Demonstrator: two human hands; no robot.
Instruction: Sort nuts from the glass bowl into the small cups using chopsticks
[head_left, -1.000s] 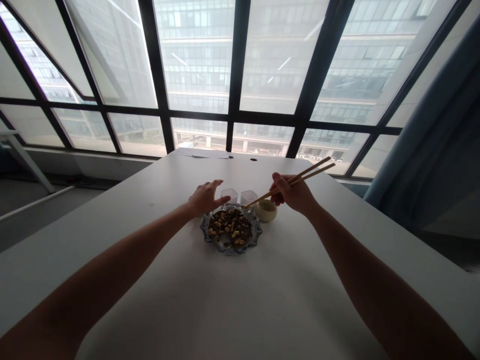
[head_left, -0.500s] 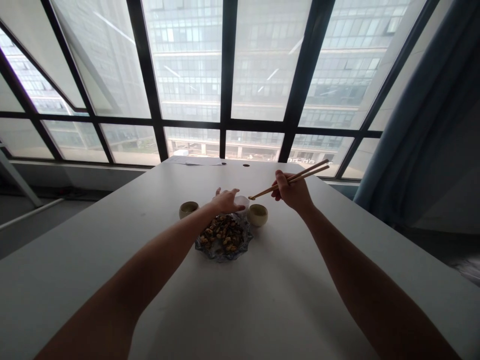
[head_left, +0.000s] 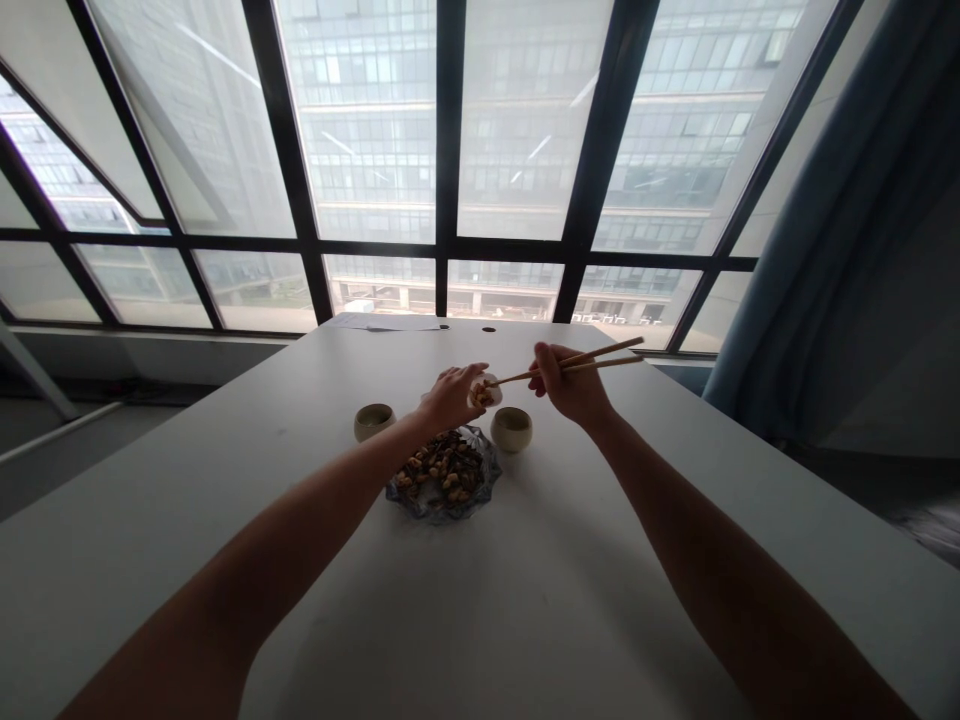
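Note:
My left hand (head_left: 452, 398) grips a small white cup (head_left: 495, 391) by its side, tilted so that brownish nut pieces (head_left: 482, 394) show inside. In my right hand (head_left: 570, 382) is a pair of wooden chopsticks (head_left: 600, 357); their tips reach to the nuts at the cup's mouth. Below my left wrist stands a clear scalloped glass bowl (head_left: 489, 484) holding a mix of nuts and dark seeds (head_left: 450, 465). My left forearm covers part of this bowl. A round beige cup (head_left: 511, 430) is at the bowl's right, and a similar cup (head_left: 373, 422) at its left.
Everything rests on a white table (head_left: 480, 620). Paper sheets (head_left: 386, 323) lie at its far edge near a round dark hole (head_left: 488, 329). Tall windows stand beyond, and a blue curtain (head_left: 795, 240) hangs at the right.
My left hand has closed on the white cup and tipped it, bringing its contents into view. The chopsticks have moved left, their tips now at the cup's mouth.

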